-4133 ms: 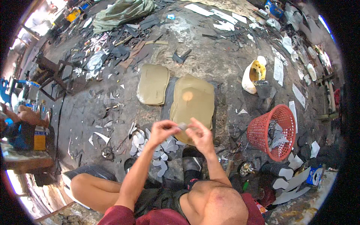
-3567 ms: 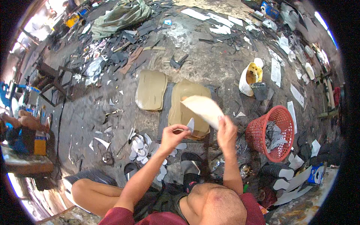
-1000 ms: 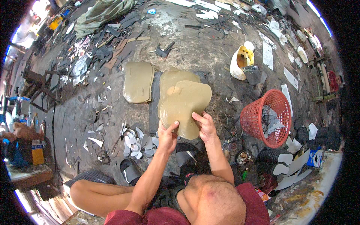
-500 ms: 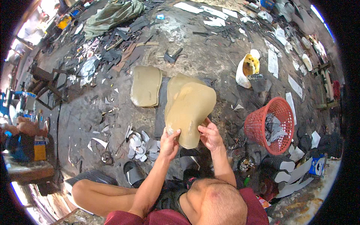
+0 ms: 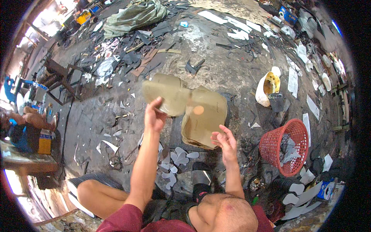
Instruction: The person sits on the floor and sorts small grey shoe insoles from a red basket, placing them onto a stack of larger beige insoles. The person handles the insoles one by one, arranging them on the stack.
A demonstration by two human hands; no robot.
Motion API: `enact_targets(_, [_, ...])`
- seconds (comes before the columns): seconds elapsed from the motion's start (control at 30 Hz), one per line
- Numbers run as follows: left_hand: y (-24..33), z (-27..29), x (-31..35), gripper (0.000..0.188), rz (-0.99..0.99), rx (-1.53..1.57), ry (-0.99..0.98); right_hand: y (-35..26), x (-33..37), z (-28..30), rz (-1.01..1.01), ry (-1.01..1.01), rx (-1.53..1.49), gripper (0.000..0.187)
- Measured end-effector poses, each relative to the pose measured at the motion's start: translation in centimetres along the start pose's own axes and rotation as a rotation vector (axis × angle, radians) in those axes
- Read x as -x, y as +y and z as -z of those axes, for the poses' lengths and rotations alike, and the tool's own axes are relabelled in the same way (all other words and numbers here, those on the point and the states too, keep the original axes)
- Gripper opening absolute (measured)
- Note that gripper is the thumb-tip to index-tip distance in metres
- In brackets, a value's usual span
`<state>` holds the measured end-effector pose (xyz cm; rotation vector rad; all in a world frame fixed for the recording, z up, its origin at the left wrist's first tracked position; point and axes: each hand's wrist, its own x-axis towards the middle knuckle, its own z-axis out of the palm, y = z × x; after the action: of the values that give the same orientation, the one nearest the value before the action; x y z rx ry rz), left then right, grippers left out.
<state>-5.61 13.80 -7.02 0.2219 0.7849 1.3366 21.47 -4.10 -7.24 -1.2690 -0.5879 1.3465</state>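
Observation:
My left hand (image 5: 155, 119) pinches a thin tan sheet (image 5: 154, 89), its edge smeared by motion. That sheet hangs over the left pile of tan sheets (image 5: 172, 80), which it largely hides. To the right lies a thicker stack of tan sheets (image 5: 208, 120) with rounded corners, faint dark markings and a round orange spot on top. My right hand (image 5: 226, 145) is at the stack's lower right edge, fingers apart and holding nothing; whether it touches the stack I cannot tell.
A red plastic basket (image 5: 284, 147) with grey scraps leans at the right. Beyond it stands a cut-open white container (image 5: 266, 87), yellow inside. Pale oval cutouts (image 5: 179, 157) lie near my feet. Scraps litter the floor, and a dark metal frame (image 5: 63, 79) is at the left.
The sheet both hands held over the right stack has moved left, over the left pile, in my left hand alone. My right hand has let go. The view has shifted slightly.

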Motion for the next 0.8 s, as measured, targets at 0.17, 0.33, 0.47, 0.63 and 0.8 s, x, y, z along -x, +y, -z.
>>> enact_targets(0.17, [0.1,7.0,-8.6,0.038,0.053,0.000,0.167,0.8,0.8,0.3,-0.020,0.064,0.105,0.038])
enact_targets(0.33, [0.2,11.9,-11.3,0.052,0.209,-0.003,0.228,2.2,1.1,0.3,0.051,0.157,0.579,0.033])
enact_targets(0.47, [-0.9,11.8,-7.1,0.054,-0.096,-0.304,0.705,3.0,0.1,0.3,0.756,-0.128,1.324,0.029])
enact_targets(0.63, [-2.6,13.3,3.6,0.054,-0.159,-0.345,0.426,2.4,-3.0,0.3,0.986,-0.226,1.254,0.021])
enact_targets(0.8, [-10.0,13.0,10.9,0.031,-0.187,-0.799,0.395,-1.5,-9.1,0.3,0.627,-0.044,1.628,0.016])
